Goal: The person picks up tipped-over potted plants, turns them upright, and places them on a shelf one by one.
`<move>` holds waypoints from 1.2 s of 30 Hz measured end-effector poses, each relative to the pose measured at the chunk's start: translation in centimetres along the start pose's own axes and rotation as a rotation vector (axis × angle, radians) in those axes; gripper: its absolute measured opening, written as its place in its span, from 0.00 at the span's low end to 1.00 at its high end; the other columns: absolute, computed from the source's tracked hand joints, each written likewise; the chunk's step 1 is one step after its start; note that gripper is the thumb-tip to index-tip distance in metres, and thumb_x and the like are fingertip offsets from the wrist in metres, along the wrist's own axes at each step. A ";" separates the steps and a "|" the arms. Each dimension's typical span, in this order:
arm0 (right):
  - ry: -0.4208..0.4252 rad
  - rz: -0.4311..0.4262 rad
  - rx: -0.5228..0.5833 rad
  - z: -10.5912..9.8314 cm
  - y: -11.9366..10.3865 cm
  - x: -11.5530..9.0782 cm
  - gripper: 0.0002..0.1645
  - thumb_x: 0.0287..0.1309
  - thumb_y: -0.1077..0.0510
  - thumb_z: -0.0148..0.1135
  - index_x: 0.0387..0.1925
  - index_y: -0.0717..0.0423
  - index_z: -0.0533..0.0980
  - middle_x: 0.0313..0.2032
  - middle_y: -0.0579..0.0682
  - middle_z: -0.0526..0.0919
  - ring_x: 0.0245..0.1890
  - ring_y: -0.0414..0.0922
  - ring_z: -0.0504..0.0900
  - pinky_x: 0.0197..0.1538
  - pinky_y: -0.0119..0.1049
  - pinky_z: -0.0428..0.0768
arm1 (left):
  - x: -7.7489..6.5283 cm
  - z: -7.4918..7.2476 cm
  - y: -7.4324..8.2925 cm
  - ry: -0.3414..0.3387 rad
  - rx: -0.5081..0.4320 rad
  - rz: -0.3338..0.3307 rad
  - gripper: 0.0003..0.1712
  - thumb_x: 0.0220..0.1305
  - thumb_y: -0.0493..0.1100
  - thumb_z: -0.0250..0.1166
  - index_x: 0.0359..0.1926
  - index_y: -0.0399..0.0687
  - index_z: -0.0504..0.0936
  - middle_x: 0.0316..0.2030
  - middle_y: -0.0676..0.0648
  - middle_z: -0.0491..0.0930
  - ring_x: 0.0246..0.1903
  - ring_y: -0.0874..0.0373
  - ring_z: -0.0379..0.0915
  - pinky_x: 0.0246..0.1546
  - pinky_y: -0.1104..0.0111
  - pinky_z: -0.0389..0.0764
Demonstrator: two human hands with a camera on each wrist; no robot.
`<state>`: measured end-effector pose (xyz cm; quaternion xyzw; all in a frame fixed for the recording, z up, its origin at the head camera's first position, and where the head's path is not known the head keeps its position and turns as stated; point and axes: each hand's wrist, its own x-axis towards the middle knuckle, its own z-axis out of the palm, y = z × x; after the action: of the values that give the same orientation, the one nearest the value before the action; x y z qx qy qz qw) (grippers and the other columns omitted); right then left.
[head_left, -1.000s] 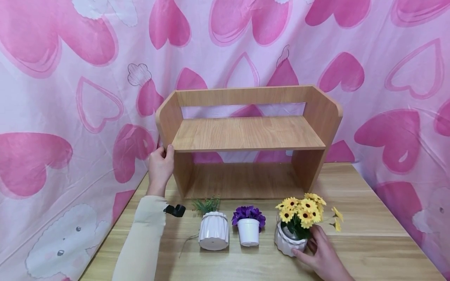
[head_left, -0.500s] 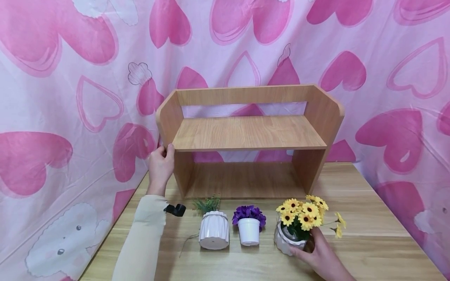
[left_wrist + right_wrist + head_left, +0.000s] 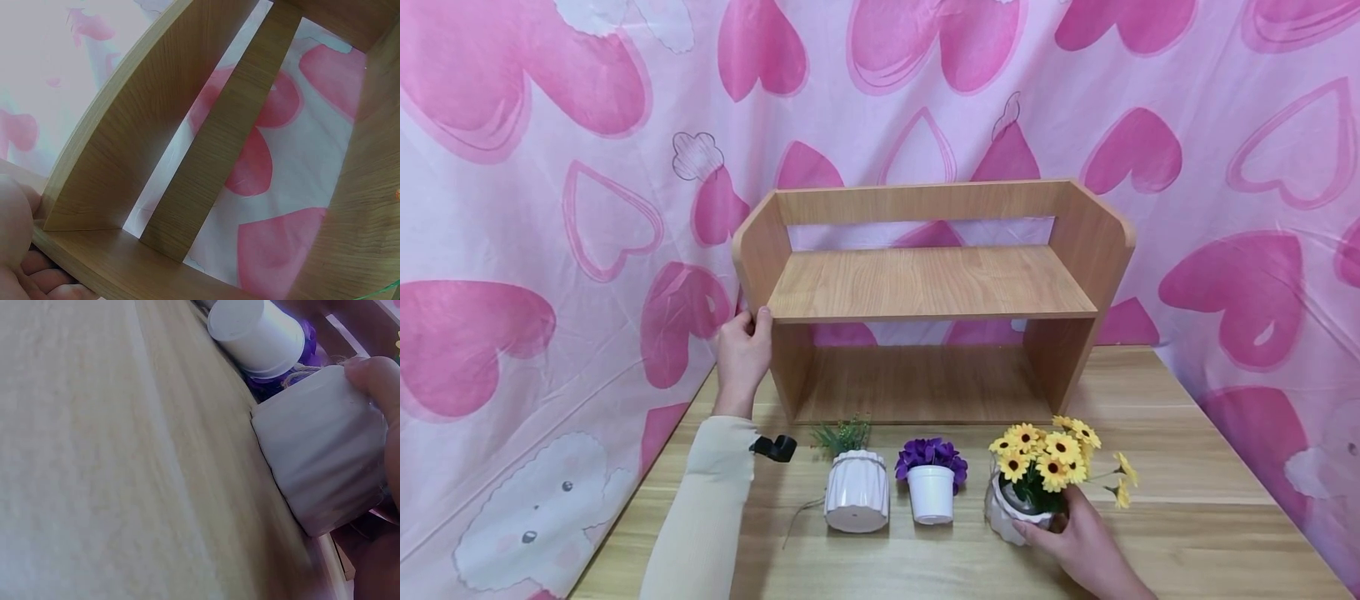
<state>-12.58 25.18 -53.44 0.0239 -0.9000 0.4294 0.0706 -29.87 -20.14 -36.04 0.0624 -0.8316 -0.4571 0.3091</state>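
Note:
My left hand (image 3: 745, 354) grips the left side panel of a two-tier wooden shelf (image 3: 932, 283), thumb at the front edge. In the left wrist view its fingers (image 3: 47, 278) curl under the panel's edge (image 3: 59, 212). My right hand (image 3: 1086, 533) holds a white ribbed pot (image 3: 1011, 517) of yellow flowers (image 3: 1052, 454), standing on the table. Its thumb (image 3: 375, 378) lies on the rim in the right wrist view; the other fingers are partly hidden. Left of that pot, a smooth white pot (image 3: 931, 496) with purple flowers (image 3: 931, 454) lies on its side.
Farther left, another white ribbed pot (image 3: 856, 496) with a green plant (image 3: 844, 435) lies on its side, a string trailing from it. A black clip-like piece (image 3: 773, 448) juts from the left sleeve. Pink heart-patterned cloth (image 3: 925, 83) hangs around the wooden table (image 3: 1180, 467).
The yellow flowers have shifted slightly to the right, and the right hand's fingers have moved a little on the pot. The left hand and the other pots stay put.

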 end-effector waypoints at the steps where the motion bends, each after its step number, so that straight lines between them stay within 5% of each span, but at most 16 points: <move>1: 0.005 0.003 0.000 0.0 0.0 0.0 0.56 0.52 0.50 0.86 0.72 0.71 0.65 0.65 0.73 0.79 0.66 0.67 0.81 0.63 0.39 0.82 | 0.0 0.0 0.0 -0.002 -0.001 -0.002 0.24 0.79 0.52 0.58 0.46 0.34 0.89 0.40 0.32 0.89 0.42 0.40 0.82 0.42 0.55 0.77; 8: 0.057 -0.017 0.001 0.2 -0.1 -0.2 0.54 0.50 0.51 0.88 0.70 0.71 0.68 0.62 0.71 0.82 0.63 0.64 0.83 0.60 0.31 0.80 | -0.1 0.2 -0.2 -0.012 0.000 -0.011 0.24 0.79 0.52 0.58 0.45 0.34 0.88 0.41 0.31 0.89 0.43 0.39 0.82 0.43 0.54 0.78; 14: 0.079 -0.010 0.037 -0.4 -0.9 0.4 0.52 0.49 0.52 0.88 0.69 0.69 0.70 0.61 0.68 0.84 0.58 0.46 0.84 0.57 0.20 0.77 | -0.2 0.2 -0.2 -0.006 0.004 -0.010 0.24 0.79 0.52 0.57 0.45 0.34 0.88 0.42 0.31 0.89 0.44 0.38 0.82 0.43 0.53 0.78; 20: 0.069 -0.020 0.051 -1.7 -2.3 1.3 0.54 0.56 0.48 0.84 0.74 0.66 0.66 0.67 0.69 0.79 0.69 0.64 0.77 0.59 0.08 0.59 | -0.1 0.1 0.0 0.006 0.008 0.002 0.25 0.79 0.52 0.57 0.41 0.33 0.87 0.39 0.30 0.88 0.42 0.38 0.81 0.41 0.55 0.76; 25: 0.061 -0.030 0.079 -3.0 -3.7 2.3 0.56 0.58 0.48 0.82 0.78 0.63 0.62 0.71 0.68 0.75 0.72 0.66 0.73 0.67 0.17 0.65 | 0.0 0.1 0.0 0.001 0.003 -0.001 0.24 0.79 0.52 0.57 0.42 0.33 0.87 0.39 0.31 0.88 0.42 0.38 0.81 0.41 0.55 0.76; 30: 0.114 -0.117 0.080 -3.9 -5.3 3.5 0.55 0.55 0.53 0.85 0.76 0.67 0.64 0.69 0.72 0.77 0.69 0.69 0.76 0.62 0.09 0.58 | 0.0 0.1 0.0 0.000 -0.001 0.001 0.25 0.79 0.52 0.57 0.42 0.33 0.88 0.39 0.30 0.88 0.42 0.38 0.81 0.41 0.55 0.76; 36: 0.135 -0.164 0.082 -4.8 -6.9 4.6 0.55 0.54 0.55 0.85 0.75 0.68 0.65 0.68 0.71 0.78 0.66 0.66 0.77 0.62 0.11 0.61 | 0.1 0.1 -0.2 -0.001 0.003 -0.002 0.25 0.79 0.52 0.57 0.41 0.33 0.87 0.39 0.31 0.88 0.42 0.39 0.80 0.41 0.54 0.75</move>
<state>-15.92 24.64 -44.41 0.0714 -0.8699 0.4593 0.1650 -29.99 -20.21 -36.18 0.0637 -0.8324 -0.4562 0.3081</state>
